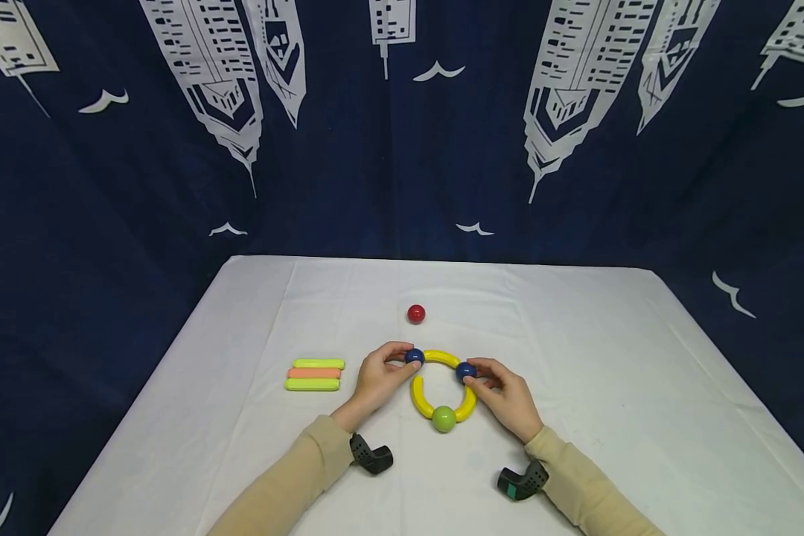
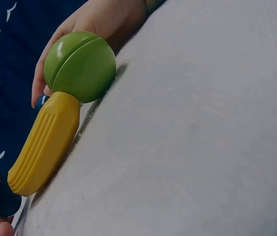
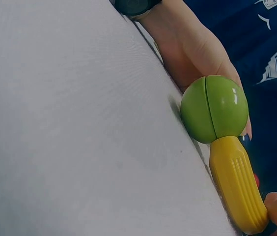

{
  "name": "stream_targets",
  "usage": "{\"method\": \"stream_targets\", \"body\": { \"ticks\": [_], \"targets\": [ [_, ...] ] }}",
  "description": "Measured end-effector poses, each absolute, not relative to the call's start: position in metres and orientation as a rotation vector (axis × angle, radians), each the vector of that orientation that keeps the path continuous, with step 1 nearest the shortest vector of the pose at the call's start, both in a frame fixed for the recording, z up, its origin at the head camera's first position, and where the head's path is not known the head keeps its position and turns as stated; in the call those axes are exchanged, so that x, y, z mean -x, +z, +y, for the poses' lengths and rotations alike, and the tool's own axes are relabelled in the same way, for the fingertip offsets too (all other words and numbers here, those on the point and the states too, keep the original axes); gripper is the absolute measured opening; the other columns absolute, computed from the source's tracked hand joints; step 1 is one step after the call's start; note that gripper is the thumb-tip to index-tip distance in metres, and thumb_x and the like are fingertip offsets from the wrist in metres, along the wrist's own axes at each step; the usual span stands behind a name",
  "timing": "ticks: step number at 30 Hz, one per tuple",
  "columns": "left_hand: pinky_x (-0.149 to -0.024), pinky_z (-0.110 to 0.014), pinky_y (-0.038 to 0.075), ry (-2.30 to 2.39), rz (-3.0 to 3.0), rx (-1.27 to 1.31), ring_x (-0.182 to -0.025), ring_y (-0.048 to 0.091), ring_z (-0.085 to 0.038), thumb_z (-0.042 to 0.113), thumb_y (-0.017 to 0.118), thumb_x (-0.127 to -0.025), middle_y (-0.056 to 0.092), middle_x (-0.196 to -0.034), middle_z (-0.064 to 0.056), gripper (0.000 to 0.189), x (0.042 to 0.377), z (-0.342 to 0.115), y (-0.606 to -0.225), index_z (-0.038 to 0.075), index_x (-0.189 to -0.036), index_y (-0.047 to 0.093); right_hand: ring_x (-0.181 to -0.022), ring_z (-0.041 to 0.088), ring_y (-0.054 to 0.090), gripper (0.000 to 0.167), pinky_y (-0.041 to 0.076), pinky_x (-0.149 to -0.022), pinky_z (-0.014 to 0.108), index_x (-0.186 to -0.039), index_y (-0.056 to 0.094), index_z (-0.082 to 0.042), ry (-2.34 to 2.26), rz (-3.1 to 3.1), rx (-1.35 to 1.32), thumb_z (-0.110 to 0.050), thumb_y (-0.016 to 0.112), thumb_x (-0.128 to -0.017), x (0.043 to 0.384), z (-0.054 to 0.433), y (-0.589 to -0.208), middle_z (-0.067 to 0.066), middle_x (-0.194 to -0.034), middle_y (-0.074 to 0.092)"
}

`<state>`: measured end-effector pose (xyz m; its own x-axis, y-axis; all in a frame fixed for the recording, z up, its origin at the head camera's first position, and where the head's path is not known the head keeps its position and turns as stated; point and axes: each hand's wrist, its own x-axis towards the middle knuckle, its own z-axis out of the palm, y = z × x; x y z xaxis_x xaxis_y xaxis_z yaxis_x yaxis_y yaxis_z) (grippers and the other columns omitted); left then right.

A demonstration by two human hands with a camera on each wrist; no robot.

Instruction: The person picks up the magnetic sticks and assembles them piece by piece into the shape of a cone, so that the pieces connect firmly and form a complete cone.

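Observation:
Curved yellow pieces and balls form a ring on the white cloth. My left hand (image 1: pixel 380 378) pinches one blue ball (image 1: pixel 414 356) at its upper left, thumb below and fingers above. At the upper right, my right hand (image 1: pixel 509 398) pinches another blue ball (image 1: pixel 466 370). A yellow curved piece (image 1: pixel 441 357) bridges the two blue balls. Two more yellow pieces, one on the left (image 1: pixel 419 399) and one on the right (image 1: pixel 467 405), meet a green ball (image 1: pixel 444 419) at the near side. A small gap shows between the left yellow piece's upper end and the left blue ball.
Beyond the ring lies a red ball (image 1: pixel 416 314). Left of my left hand, two lime sticks (image 1: pixel 312 385) flank an orange stick (image 1: pixel 314 373). The white-clothed table (image 1: pixel 589 320) ends at a dark blue curtain (image 1: pixel 388 164) with printed buildings.

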<state>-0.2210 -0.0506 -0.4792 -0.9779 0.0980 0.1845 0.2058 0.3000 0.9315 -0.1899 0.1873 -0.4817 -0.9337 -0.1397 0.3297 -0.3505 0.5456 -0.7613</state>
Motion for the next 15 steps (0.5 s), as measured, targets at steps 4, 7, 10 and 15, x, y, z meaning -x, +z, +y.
{"method": "stream_targets", "body": {
  "ticks": [4, 7, 10, 15],
  "targets": [
    [-0.07, -0.022, 0.051, -1.778, -2.473, 0.266, -0.079, 0.06, -0.013, 0.02, 0.074, -0.081, 0.066, -0.1, -0.003, 0.032, 0.222, -0.05, -0.478, 0.011, -0.111, 0.067, -0.085, 0.015, 0.061, 0.032, 0.051, -0.07, 0.024, -0.117, 0.063, -0.011, 1.333, -2.55, -0.414, -0.021, 0.068, -0.087, 0.19, 0.187, -0.482, 0.004, -0.102, 0.067],
    [-0.071, -0.023, 0.051, -1.788, -2.466, 0.276, -0.08, 0.061, -0.014, 0.019, 0.074, -0.081, 0.066, -0.101, -0.005, 0.033, 0.221, -0.05, -0.478, 0.009, -0.112, 0.066, -0.086, 0.015, 0.061, 0.032, 0.051, -0.07, 0.024, -0.117, 0.063, -0.011, 1.332, -2.544, -0.42, -0.02, 0.069, -0.087, 0.191, 0.187, -0.482, 0.005, -0.103, 0.067],
    [-0.074, -0.024, 0.052, -1.827, -2.429, 0.296, -0.083, 0.063, -0.019, 0.015, 0.075, -0.08, 0.065, -0.103, -0.008, 0.035, 0.218, -0.051, -0.478, 0.006, -0.112, 0.065, -0.086, 0.015, 0.061, 0.032, 0.051, -0.069, 0.024, -0.116, 0.063, -0.009, 1.328, -2.531, -0.433, -0.018, 0.069, -0.086, 0.19, 0.187, -0.482, 0.005, -0.103, 0.067],
    [-0.075, -0.023, 0.052, -1.807, -2.376, 0.286, -0.088, 0.062, -0.021, 0.014, 0.077, -0.078, 0.063, -0.102, -0.008, 0.03, 0.212, -0.052, -0.479, 0.005, -0.105, 0.065, -0.086, 0.015, 0.061, 0.031, 0.051, -0.069, 0.023, -0.116, 0.063, -0.009, 1.326, -2.526, -0.442, -0.017, 0.069, -0.086, 0.19, 0.187, -0.483, 0.005, -0.103, 0.067]
  ]
}}
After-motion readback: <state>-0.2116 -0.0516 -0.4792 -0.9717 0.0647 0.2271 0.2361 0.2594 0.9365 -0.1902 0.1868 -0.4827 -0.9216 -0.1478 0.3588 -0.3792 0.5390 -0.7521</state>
